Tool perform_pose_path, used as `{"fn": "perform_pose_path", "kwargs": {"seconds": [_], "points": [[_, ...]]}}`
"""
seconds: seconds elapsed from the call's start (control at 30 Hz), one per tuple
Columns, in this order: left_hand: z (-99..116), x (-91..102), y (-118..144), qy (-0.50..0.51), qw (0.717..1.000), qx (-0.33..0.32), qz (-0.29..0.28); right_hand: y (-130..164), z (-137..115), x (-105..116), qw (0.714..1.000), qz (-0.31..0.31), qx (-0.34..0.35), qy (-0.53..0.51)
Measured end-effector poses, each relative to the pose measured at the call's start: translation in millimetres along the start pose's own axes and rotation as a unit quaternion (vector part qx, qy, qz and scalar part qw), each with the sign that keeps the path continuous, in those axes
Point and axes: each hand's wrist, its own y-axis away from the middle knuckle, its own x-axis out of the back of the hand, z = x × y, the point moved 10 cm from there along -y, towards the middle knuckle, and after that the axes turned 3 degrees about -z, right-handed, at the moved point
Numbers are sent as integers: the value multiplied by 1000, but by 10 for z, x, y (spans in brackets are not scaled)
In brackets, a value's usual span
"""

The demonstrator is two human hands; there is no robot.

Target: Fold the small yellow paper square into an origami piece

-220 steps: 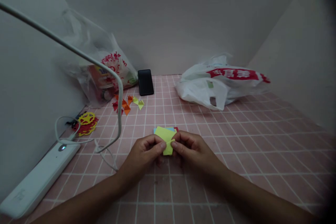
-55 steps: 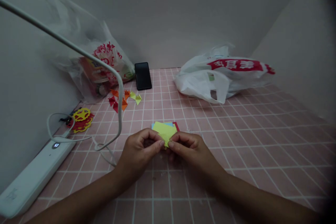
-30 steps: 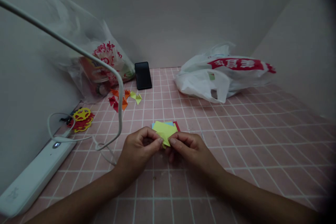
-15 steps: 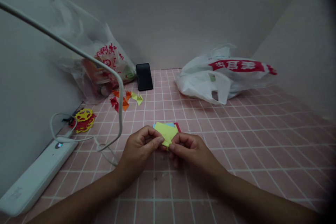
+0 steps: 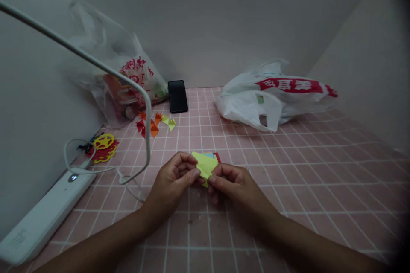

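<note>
A piece of yellow paper (image 5: pixel 205 165), partly folded, is held between my two hands in the middle of the view. My left hand (image 5: pixel 174 179) pinches its left edge between thumb and fingers. At the lower right corner, my right hand (image 5: pixel 233 181) grips the same paper, thumb on top. Just behind it lie sheets of blue paper (image 5: pixel 209 154) and red paper (image 5: pixel 218 157), mostly covered by the yellow one. The undersides of the fingers are hidden.
Several small folded papers, orange (image 5: pixel 154 129) and yellow (image 5: pixel 171 124), lie left of centre. A black phone (image 5: pixel 178 96) leans near the wall between a clear bag (image 5: pixel 145 79) and a white plastic bag (image 5: pixel 246 104). A white power strip (image 5: pixel 48 213) and cable (image 5: pixel 147 136) occupy the left.
The whole view has shifted slightly, with things sitting a little lower. Both hands keep hold of the yellow paper, and its angle between the fingers has changed slightly.
</note>
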Motion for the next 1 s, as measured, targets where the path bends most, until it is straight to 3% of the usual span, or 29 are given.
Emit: {"fn": "perform_pose_path", "kwargs": {"seconds": [0.33,0.77,1.0], "points": [[71,11,41,-9,999,-24,28,8,10,-25,1000,-13,3,13],[34,-48,12,-5,1000,-17,-10,15,-16,-8,999,-9,10,37],[55,-50,9,-54,998,0,-27,-18,3,-47,998,-47,0,52]]}}
